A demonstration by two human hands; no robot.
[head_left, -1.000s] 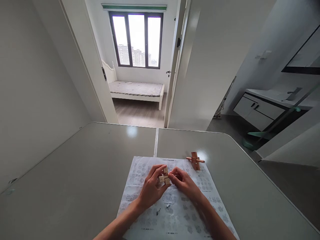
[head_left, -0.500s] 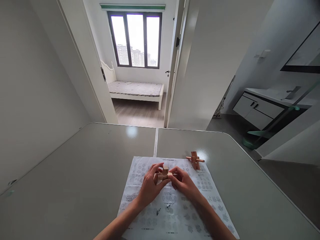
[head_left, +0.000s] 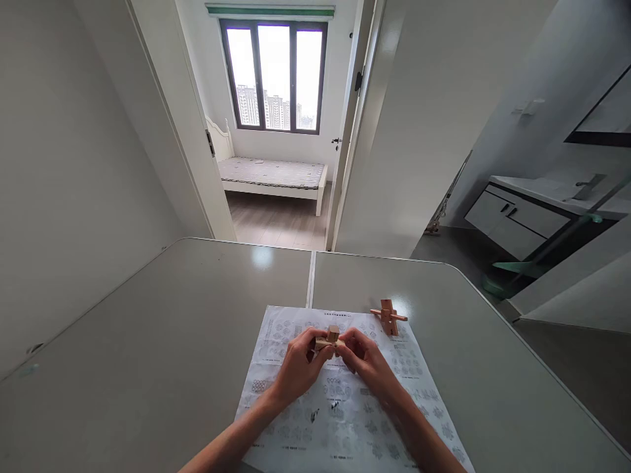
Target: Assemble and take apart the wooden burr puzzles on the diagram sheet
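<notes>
Between my two hands is a small light-wood interlocking puzzle (head_left: 334,333), held just above a printed sheet. My left hand (head_left: 302,360) pinches its left side between thumb and fingers. From the right, my right hand (head_left: 363,358) grips the other side, its thumb close to the left thumb. One block of the puzzle stands up above the fingertips; its lower parts are mostly hidden by the fingers. The paper sheet (head_left: 296,420) under my hands carries rows of small diagrams. A second, redder wooden puzzle (head_left: 389,318) of crossed pieces lies at the sheet's upper right corner.
The grey table (head_left: 148,355) has a seam (head_left: 311,279) down its middle and a raised rim. Beyond it, a doorway opens on a room with a bed (head_left: 271,174) and a window. A sink cabinet (head_left: 517,217) stands at the right.
My left fingers have come down from the top of the puzzle to its left side. The whole view has shifted slightly. The redder puzzle lies still.
</notes>
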